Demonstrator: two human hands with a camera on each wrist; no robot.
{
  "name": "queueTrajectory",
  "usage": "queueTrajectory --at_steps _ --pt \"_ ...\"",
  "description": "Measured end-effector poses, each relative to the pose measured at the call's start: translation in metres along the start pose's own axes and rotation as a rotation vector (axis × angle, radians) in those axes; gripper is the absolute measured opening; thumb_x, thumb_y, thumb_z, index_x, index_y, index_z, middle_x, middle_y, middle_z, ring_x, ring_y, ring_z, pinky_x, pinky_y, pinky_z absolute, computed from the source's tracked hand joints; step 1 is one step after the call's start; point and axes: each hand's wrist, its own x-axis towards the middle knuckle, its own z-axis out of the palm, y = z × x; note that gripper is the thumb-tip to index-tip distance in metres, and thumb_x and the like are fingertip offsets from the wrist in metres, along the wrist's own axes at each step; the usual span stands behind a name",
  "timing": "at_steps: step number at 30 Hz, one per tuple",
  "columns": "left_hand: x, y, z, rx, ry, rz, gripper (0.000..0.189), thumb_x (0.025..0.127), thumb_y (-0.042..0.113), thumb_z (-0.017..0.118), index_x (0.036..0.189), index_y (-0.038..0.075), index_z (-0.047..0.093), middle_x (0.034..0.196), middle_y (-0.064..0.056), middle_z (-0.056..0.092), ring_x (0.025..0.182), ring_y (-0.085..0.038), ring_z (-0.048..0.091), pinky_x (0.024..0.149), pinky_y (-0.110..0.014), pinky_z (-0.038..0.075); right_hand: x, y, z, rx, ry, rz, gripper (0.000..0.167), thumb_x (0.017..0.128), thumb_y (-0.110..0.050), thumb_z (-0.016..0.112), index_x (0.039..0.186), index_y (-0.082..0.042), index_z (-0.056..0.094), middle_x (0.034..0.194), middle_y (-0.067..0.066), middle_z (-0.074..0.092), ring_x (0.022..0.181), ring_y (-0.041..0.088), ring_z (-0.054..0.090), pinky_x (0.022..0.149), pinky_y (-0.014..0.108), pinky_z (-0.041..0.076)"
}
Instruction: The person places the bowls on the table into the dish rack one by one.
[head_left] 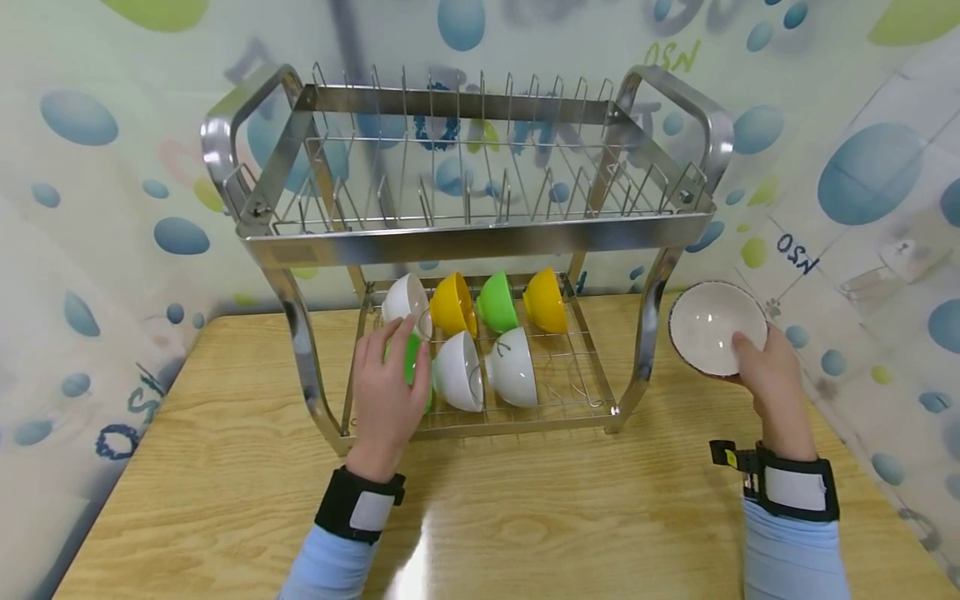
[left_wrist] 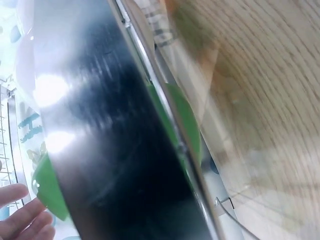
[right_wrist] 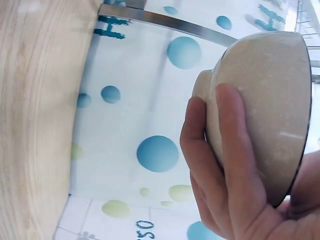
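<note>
My right hand [head_left: 768, 367] grips a white bowl [head_left: 708, 325] with a thin dark rim, off the right side of the rack. Its thumb lies on the inside; in the right wrist view the fingers [right_wrist: 232, 145] spread over the speckled outside of the bowl. My left hand [head_left: 390, 383] is at the front left of the lower tier, fingers spread and lightly bent over a green bowl [head_left: 412, 358], which it partly hides. In the left wrist view its fingertips [left_wrist: 35, 210] are right at the green bowl's edge. Beside it stand two white bowls [head_left: 459, 372] [head_left: 513, 367], tilted on their sides.
A two-tier metal dish rack [head_left: 480, 242] stands on the wooden table [head_left: 555, 517], its upper tier of wire slots without dishes. Behind the front bowls, a white bowl [head_left: 405, 302], two yellow bowls [head_left: 452, 304] and another green bowl [head_left: 497, 302] line the lower tier. A patterned curtain [head_left: 97, 233] hangs behind.
</note>
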Motion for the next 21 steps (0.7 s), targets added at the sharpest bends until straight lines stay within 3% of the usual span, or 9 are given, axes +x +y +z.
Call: queueTrajectory --at_steps 2,6,8,15,21 --pt "0.001 0.001 0.000 0.002 -0.002 -0.003 0.036 0.092 0.018 0.057 0.123 -0.001 0.059 0.116 -0.021 0.060 0.099 -0.035 0.051 0.083 -0.043 0.043 -0.004 0.000 -0.001 -0.021 0.011 -0.007 0.056 0.101 -0.023 0.030 0.147 0.006 0.017 0.131 0.037 0.042 0.070 -0.001 0.053 0.055 0.016 0.053" --pt "0.003 0.003 0.001 0.000 -0.011 -0.015 0.036 0.091 0.016 0.059 0.123 0.000 0.059 0.114 -0.021 0.061 0.098 -0.035 0.051 0.081 -0.042 0.044 -0.011 -0.004 -0.004 -0.051 0.025 -0.002 0.056 0.102 -0.025 0.031 0.147 0.005 0.018 0.131 0.037 0.043 0.087 0.025 0.060 0.054 0.019 0.054" --pt "0.003 0.003 0.001 -0.003 -0.014 -0.025 0.036 0.090 0.015 0.061 0.123 0.000 0.059 0.113 -0.020 0.061 0.098 -0.035 0.051 0.081 -0.042 0.045 -0.015 -0.005 -0.005 -0.062 0.023 0.007 0.056 0.102 -0.026 0.031 0.147 0.005 0.018 0.131 0.038 0.043 0.089 0.029 0.060 0.054 0.020 0.054" --pt "0.003 0.006 0.002 -0.042 -0.019 -0.068 0.034 0.091 0.017 0.060 0.121 0.000 0.061 0.112 -0.020 0.062 0.098 -0.034 0.052 0.080 -0.042 0.046 -0.025 -0.013 -0.010 -0.038 -0.006 -0.033 0.055 0.102 -0.024 0.031 0.145 0.009 0.020 0.126 0.037 0.046 0.064 -0.008 0.051 0.055 0.020 0.054" --pt "0.006 0.011 0.002 -0.079 -0.043 -0.117 0.033 0.091 0.017 0.062 0.118 0.000 0.062 0.111 -0.019 0.062 0.100 -0.033 0.053 0.082 -0.043 0.047 -0.030 -0.020 -0.011 -0.040 -0.011 -0.034 0.056 0.102 -0.027 0.032 0.147 0.006 0.020 0.127 0.036 0.046 0.066 -0.005 0.052 0.055 0.019 0.053"
